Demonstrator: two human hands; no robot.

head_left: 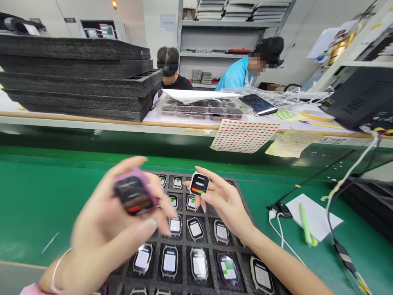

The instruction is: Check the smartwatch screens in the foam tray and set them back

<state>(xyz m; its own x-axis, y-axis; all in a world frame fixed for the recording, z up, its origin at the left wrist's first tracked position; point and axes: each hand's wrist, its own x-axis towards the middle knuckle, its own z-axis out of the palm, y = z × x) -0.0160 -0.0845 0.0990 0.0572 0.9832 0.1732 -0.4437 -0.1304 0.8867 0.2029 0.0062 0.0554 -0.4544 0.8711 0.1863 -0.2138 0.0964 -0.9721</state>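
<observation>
In my left hand (104, 221) is a purple smartwatch case (135, 192) without a strap, its dark screen facing me; hand and watch are blurred by motion. My right hand (224, 200) pinches a pale-framed smartwatch case (199, 183) by its edges, its screen lit with a red and green bar. Both hands are above a black foam tray (211, 257) divided into square compartments. Several strapless watches lie in it, among them a pale-framed one (170, 261) with a white screen and a purple one (227, 268) showing green blocks. My left hand covers part of the tray.
Stacked black foam trays (76, 78) stand on the shelf at left. Beside them are clear plastic trays (199, 107) and a phone (259, 104). Sticker sheets (245, 135) hang from the shelf edge. Cables (281, 229), white paper (322, 217) and a green pen (305, 225) lie right. Two people work behind.
</observation>
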